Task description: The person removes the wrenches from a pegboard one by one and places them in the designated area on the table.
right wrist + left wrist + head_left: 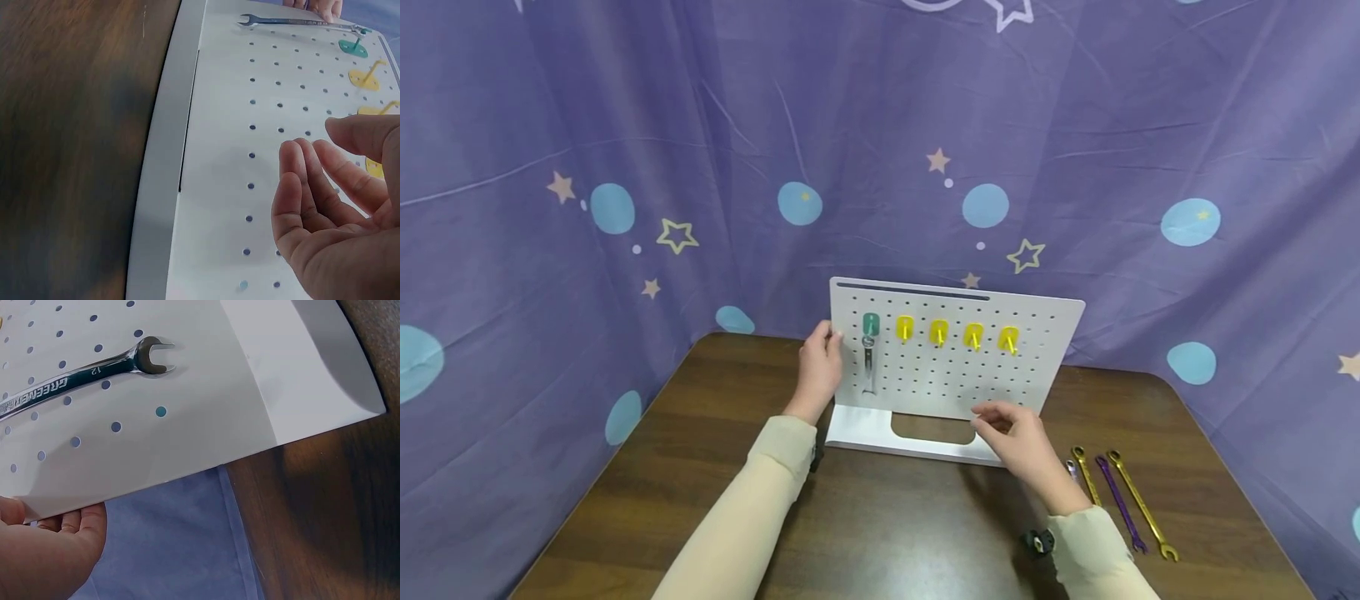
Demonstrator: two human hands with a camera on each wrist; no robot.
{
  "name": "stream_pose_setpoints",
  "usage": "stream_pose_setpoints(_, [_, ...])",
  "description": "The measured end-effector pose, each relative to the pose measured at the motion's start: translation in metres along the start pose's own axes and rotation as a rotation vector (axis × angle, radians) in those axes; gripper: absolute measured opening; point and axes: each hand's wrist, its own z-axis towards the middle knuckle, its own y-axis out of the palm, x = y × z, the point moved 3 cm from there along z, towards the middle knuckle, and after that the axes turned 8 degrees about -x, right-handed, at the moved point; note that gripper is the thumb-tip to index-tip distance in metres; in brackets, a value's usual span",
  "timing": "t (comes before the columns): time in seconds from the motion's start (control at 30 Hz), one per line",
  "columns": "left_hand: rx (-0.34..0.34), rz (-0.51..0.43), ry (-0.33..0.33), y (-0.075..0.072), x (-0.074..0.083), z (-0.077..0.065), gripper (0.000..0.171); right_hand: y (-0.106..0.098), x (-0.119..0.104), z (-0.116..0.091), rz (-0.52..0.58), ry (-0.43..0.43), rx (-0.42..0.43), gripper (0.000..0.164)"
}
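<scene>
A white pegboard [940,375] stands on the table. My left hand [820,367] pinches its left edge, thumb in front and fingers behind, as the left wrist view [56,550] shows. From the green hook [871,323] hangs a silver combination wrench [81,374], marked 12, its open end pointing down. Several yellow hooks [938,332] run in a row to the right of it, with nothing hanging on them. In front of the board's lower right part is my right hand [1018,437], holding nothing. In the right wrist view its fingers [312,181] are loosely bent, with the thumb apart.
To the right on the brown table [715,500] lie a purple wrench [1122,504], a gold wrench [1142,504], a second gold wrench [1086,475] and a silver one [1071,468] partly hidden by my right arm. A purple patterned curtain [880,150] hangs behind the table.
</scene>
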Motion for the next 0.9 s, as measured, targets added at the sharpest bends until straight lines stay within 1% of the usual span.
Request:
stream_pose_setpoints(0.13, [-0.003, 0.002, -0.009, 0.001, 0.0, 0.0, 0.016, 0.008, -0.005, 0.005, 0.016, 0.004, -0.002, 0.014])
stream_pose_setpoints(0.33, [-0.006, 0.0, -0.011, 0.001, -0.002, 0.0, 0.016, 0.025, -0.022, 0.017, 0.054, -0.007, -0.004, 0.013])
stream_pose_setpoints(0.5, [0.007, 0.003, -0.006, 0.001, -0.001, 0.001, 0.015, 0.041, -0.039, 0.033, 0.088, -0.042, -0.012, 0.015])
stream_pose_setpoints(0.73, [0.005, 0.018, -0.001, 0.002, -0.002, 0.002, 0.014, 0.06, -0.062, 0.056, 0.131, -0.094, 0.013, 0.02])
stream_pose_setpoints(0.9, [0.011, 0.018, -0.002, 0.001, -0.001, 0.001, 0.014, 0.074, -0.075, 0.072, 0.138, -0.104, -0.041, 0.023])
